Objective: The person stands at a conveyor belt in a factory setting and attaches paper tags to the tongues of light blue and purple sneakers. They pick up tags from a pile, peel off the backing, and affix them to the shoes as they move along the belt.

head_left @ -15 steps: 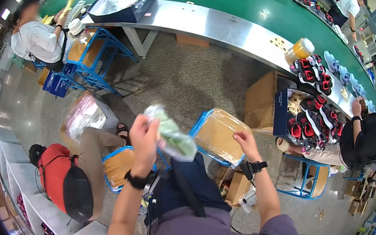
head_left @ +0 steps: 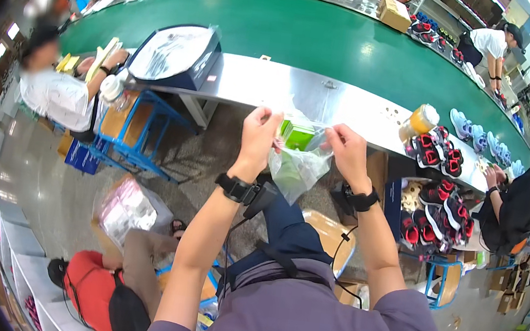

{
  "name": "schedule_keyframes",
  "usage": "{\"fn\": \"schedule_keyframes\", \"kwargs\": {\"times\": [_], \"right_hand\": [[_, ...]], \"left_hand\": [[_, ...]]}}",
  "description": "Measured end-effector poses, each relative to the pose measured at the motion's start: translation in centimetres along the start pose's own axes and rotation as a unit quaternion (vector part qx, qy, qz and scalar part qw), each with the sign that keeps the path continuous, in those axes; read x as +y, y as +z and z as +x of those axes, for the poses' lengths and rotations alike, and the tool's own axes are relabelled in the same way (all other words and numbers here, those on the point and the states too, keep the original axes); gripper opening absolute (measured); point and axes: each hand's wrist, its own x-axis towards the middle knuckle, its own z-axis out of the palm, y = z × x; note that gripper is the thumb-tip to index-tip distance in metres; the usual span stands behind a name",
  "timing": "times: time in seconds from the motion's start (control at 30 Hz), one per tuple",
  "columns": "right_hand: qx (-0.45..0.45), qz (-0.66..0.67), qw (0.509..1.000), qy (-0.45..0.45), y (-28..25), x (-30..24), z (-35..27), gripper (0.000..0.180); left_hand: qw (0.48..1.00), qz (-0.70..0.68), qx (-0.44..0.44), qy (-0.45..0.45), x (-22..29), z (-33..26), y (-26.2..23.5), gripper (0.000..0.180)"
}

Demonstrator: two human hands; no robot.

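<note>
A clear plastic bag [head_left: 299,164] with something green inside hangs between my two raised hands. My left hand [head_left: 258,135] pinches its top left edge and my right hand [head_left: 346,150] pinches the top right edge, stretching the bag's mouth. Both wrists carry black watches. The bag is held up in front of the metal edge of the green conveyor belt [head_left: 320,37].
A dark box with a plastic-wrapped tray [head_left: 174,55] sits on the belt's metal edge. Red and black sandals [head_left: 435,206] fill a box at the right, beside a person in black [head_left: 522,197]. A seated person in white [head_left: 55,93] and a blue rack [head_left: 133,133] are left. A red bag [head_left: 87,289] lies below.
My right hand left the brown tray below and rose to the bag. Both hands now hold the bag up higher, and my view has tilted up toward the belt.
</note>
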Motion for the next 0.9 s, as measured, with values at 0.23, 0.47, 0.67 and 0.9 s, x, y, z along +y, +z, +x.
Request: {"fn": "schedule_keyframes", "kwargs": {"times": [0.23, 0.47, 0.67, 0.9], "right_hand": [[-0.02, 0.38, 0.877, 0.294, 1.0, 12.4, 10.2, 0.017], [0.02, 0.321, 0.859, 0.398, 2.9, 25.1, 17.9, 0.016], [0.029, -0.09, 0.949, 0.302, 2.7, 31.7, 18.5, 0.011], [-0.039, 0.091, 0.937, 0.334, 0.5, 29.4, 20.6, 0.023]], "left_hand": [[0.992, 0.05, -0.042, -0.105, -2.3, 14.2, 4.1, 0.019], [0.956, 0.205, -0.162, -0.13, -9.4, 29.1, 7.0, 0.025], [0.782, 0.552, -0.275, 0.094, -16.0, 34.3, 1.3, 0.077], [0.732, 0.562, -0.371, 0.105, -19.6, 36.9, 0.1, 0.094]]}}
